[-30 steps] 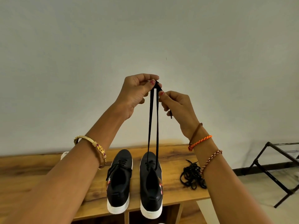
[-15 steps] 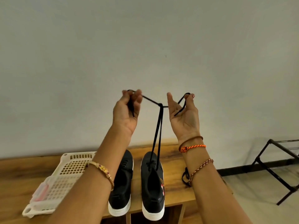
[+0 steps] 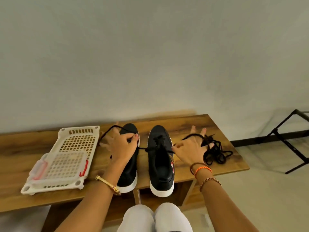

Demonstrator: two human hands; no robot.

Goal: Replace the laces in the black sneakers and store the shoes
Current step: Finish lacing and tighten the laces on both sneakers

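Two black sneakers with white soles stand side by side on the wooden bench, toes toward the wall. My left hand covers part of the left sneaker and pinches one end of the black lace. The lace is threaded through the front eyelets of the right sneaker and crosses in a knot at its left edge. My right hand is just right of that shoe, fingers spread, with the other lace end looped round them.
A tangle of loose black laces lies under and beside my right hand. A white plastic basket holding a clear lidded box sits on the left. A black metal rack stands on the floor at right.
Both hands came down from in front of the wall to the bench top and moved apart, drawing the lace ends out sideways. The view tilted down.
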